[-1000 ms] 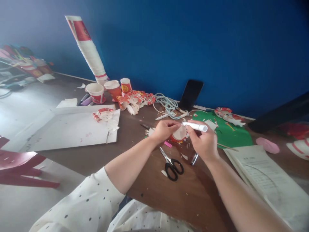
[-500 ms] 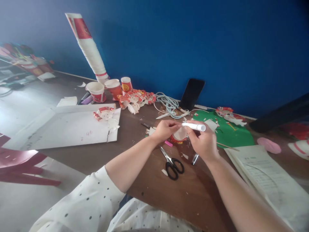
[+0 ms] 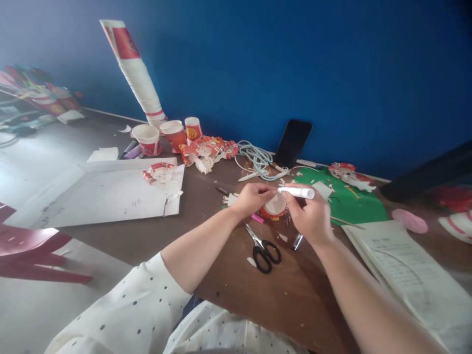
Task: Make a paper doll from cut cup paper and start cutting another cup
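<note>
My right hand [image 3: 311, 214] is closed round a white marker pen [image 3: 300, 192], which lies nearly level with its tip end towards the left. Close beside that end, the fingers of my left hand [image 3: 254, 199] are pinched together; what they hold is too small to make out. Just below and between both hands is a round paper cup piece [image 3: 275, 205] with a red patterned edge. Scissors with black handles [image 3: 262, 250] lie part open on the table nearer to me. A pink marker cap [image 3: 257, 218] rests by my left fingers, and a clear pen [image 3: 297, 242] is under my right hand.
Paper cups [image 3: 146, 139] and red-white paper cutouts [image 3: 206, 151] stand at the back left. A phone [image 3: 294, 142] leans on the blue wall by a coiled cable [image 3: 258, 157]. Green paper [image 3: 359, 204] and a notebook [image 3: 409, 265] lie right; a white board [image 3: 110, 196] lies left. Paper scraps are scattered about.
Hardly anything differs. Both hands keep the same place, with the marker still in my right hand; the view has shifted very slightly.
</note>
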`<state>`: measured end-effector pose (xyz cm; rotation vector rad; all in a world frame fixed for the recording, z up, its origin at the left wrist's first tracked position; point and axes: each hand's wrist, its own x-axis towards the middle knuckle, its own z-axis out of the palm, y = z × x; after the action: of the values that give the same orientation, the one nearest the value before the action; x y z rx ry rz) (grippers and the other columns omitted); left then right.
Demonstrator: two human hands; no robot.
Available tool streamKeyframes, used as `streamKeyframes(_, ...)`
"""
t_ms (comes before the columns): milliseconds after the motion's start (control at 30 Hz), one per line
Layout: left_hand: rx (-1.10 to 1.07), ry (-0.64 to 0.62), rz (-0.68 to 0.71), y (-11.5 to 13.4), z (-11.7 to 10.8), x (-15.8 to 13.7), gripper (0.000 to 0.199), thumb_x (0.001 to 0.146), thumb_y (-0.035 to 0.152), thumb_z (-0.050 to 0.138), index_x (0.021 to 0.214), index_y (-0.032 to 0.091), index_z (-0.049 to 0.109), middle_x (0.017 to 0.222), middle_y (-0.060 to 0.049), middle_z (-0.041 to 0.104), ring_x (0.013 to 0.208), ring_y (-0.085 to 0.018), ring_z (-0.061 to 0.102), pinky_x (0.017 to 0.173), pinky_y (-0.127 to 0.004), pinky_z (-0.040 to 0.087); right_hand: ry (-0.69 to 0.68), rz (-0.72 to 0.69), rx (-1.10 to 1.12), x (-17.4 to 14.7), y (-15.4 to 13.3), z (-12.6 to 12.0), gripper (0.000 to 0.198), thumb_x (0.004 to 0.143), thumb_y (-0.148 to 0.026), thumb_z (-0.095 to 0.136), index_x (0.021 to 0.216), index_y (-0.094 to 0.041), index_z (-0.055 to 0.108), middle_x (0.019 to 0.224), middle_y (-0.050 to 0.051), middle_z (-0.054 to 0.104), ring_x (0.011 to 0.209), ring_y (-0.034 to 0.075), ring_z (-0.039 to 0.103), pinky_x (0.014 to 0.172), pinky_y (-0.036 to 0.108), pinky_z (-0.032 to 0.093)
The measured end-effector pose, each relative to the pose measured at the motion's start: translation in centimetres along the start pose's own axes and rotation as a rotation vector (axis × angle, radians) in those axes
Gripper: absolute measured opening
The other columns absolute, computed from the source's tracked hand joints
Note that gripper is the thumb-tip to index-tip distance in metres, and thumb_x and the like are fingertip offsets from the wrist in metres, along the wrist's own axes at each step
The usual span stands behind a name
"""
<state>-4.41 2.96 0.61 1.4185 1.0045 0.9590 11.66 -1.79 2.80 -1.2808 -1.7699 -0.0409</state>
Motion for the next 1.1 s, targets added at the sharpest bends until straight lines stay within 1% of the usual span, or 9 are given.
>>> streamKeyframes(133, 0.004, 0.012, -0.004, 0.05, 0.08, -0.07, 0.029, 0.08, 0.035, 0.064, 0.093, 0.011, 0.075, 0.088, -0.009, 0.073, 0.075, -0.015, 0.063, 0.072, -0.027, 0.048, 0.042, -0.053, -0.028, 0.09, 0.31, 0.23, 0.02, 0.088, -0.032, 0.062, 0.101, -0.019, 0.068, 0.099, 0.009, 0.073, 0.094, 0.023, 0.068, 0.085, 0.039, 0.054)
streamKeyframes(233, -0.047, 0.026, -0.041, -0.12, 0.2, -0.01, 0.03, 0.079, 0.036, 0.065, 0.093, 0.012, 0.075, 0.088, -0.009, 0.072, 0.073, -0.015, 0.063, 0.071, -0.027, 0.048, 0.088, 0.014, -0.007, -0.03, 0.49, 0.09, 0.022, 0.087, -0.032, 0.062, 0.102, -0.017, 0.068, 0.099, 0.01, 0.073, 0.092, 0.023, 0.069, 0.082, 0.037, 0.055)
streamKeyframes(333, -0.089, 0.041, -0.045, -0.3, 0.26, 0.08, 0.029, 0.079, 0.036, 0.066, 0.092, 0.012, 0.075, 0.087, -0.009, 0.072, 0.073, -0.015, 0.063, 0.071, -0.026, 0.049, 0.075, 0.077, 0.032, -0.23, 0.36, -0.14, 0.025, 0.087, -0.035, 0.062, 0.103, -0.017, 0.068, 0.099, 0.011, 0.073, 0.089, 0.023, 0.069, 0.079, 0.037, 0.056)
streamKeyframes(533, -0.076, 0.023, -0.016, -0.12, 0.26, 0.01, 0.027, 0.079, 0.034, 0.064, 0.09, 0.011, 0.075, 0.084, -0.008, 0.071, 0.071, -0.013, 0.061, 0.069, -0.025, 0.048, 0.023, 0.031, -0.033, -0.19, 0.23, 0.01, 0.023, 0.087, -0.038, 0.061, 0.098, -0.019, 0.069, 0.096, 0.01, 0.073, 0.089, 0.025, 0.069, 0.079, 0.038, 0.056)
streamKeyframes(633, -0.098, 0.024, -0.028, 0.0, 0.32, -0.11, 0.027, 0.079, 0.034, 0.064, 0.089, 0.011, 0.074, 0.082, -0.007, 0.071, 0.07, -0.013, 0.06, 0.068, -0.025, 0.047, 0.059, 0.034, -0.056, -0.1, 0.46, 0.11, 0.023, 0.087, -0.037, 0.061, 0.099, -0.019, 0.069, 0.097, 0.01, 0.073, 0.089, 0.024, 0.069, 0.079, 0.038, 0.056)
streamKeyframes(833, -0.118, 0.039, -0.029, 0.1, 0.2, -0.09, 0.029, 0.079, 0.036, 0.066, 0.091, 0.011, 0.074, 0.083, -0.007, 0.071, 0.072, -0.014, 0.061, 0.07, -0.025, 0.047, 0.122, 0.1, 0.029, -0.16, -0.14, -0.42, 0.024, 0.087, -0.036, 0.062, 0.098, -0.016, 0.069, 0.094, 0.011, 0.073, 0.083, 0.022, 0.069, 0.073, 0.034, 0.055)
streamKeyframes(967, -0.129, 0.029, -0.006, 0.19, 0.22, -0.12, 0.028, 0.078, 0.036, 0.067, 0.089, 0.011, 0.074, 0.081, -0.007, 0.07, 0.07, -0.013, 0.06, 0.069, -0.025, 0.047, 0.061, 0.061, -0.012, -0.24, -0.04, -0.29, 0.023, 0.086, -0.037, 0.062, 0.096, -0.018, 0.069, 0.092, 0.009, 0.073, 0.082, 0.022, 0.069, 0.073, 0.035, 0.055)
streamKeyframes(1100, -0.117, 0.018, -0.013, 0.13, 0.43, -0.22, 0.028, 0.079, 0.037, 0.065, 0.089, 0.011, 0.073, 0.081, -0.007, 0.07, 0.069, -0.013, 0.06, 0.068, -0.026, 0.047, 0.085, 0.004, -0.042, -0.17, 0.43, 0.05, 0.022, 0.087, -0.036, 0.062, 0.099, -0.019, 0.069, 0.097, 0.01, 0.073, 0.089, 0.023, 0.069, 0.078, 0.035, 0.054)
